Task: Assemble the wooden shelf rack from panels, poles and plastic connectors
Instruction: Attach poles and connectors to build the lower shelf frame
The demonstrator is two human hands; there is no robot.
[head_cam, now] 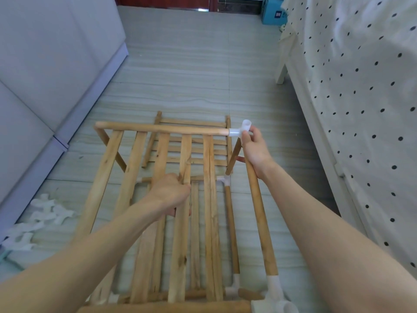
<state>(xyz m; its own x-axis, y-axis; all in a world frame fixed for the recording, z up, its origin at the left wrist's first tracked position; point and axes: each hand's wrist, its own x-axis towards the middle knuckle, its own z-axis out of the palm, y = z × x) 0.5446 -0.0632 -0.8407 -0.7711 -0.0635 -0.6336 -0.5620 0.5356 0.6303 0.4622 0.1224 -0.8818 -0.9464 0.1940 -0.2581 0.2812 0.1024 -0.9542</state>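
Over the tiled floor [191, 64], the left hand [171, 193] grips a slat of the half-built wooden rack [144, 168], the right hand [253, 150] clasps a pole [259, 213] by a white connector [241, 129]; the blue box's [274, 12] label is unreadable.

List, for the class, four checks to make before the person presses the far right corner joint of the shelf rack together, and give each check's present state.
1. Left hand grips a slat of the top panel: ok.
2. Right hand holds the right pole beside the white corner connector: ok.
3. Far rail entered in the connector: ok.
4. Right pole fully seated: cannot tell.
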